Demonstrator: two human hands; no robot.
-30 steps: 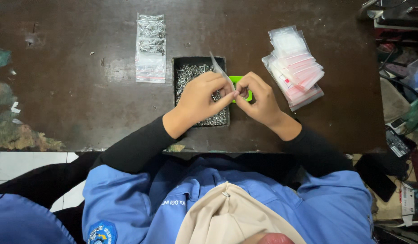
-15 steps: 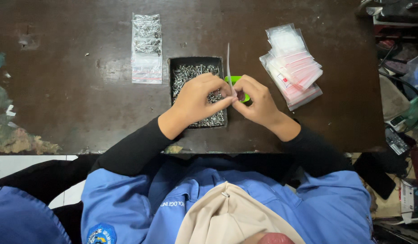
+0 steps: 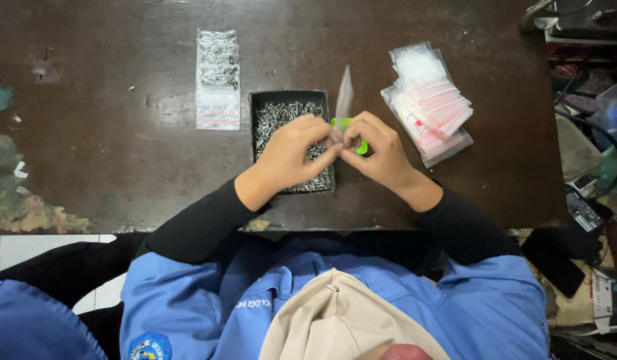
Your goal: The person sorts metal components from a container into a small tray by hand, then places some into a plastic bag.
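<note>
Over the near middle of the dark desk (image 3: 122, 133), the left hand (image 3: 292, 150) and right hand (image 3: 378, 150) meet fingertip to fingertip, pinching a small clear bag (image 3: 344, 100) that stands upright between them. Under the left hand lies a black tray of small metal screws (image 3: 282, 113). A green object (image 3: 359, 145) shows just behind the right hand's fingers. Filled bags (image 3: 218, 77) lie towards the far left, and a stack of empty bags (image 3: 428, 100) towards the far right.

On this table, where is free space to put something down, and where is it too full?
Free: the wide dark table left of the filled bags, and the strip between tray and empty bag stack. Crowded: the middle, where left hand and right hand pinch a small bag over the tray.
</note>
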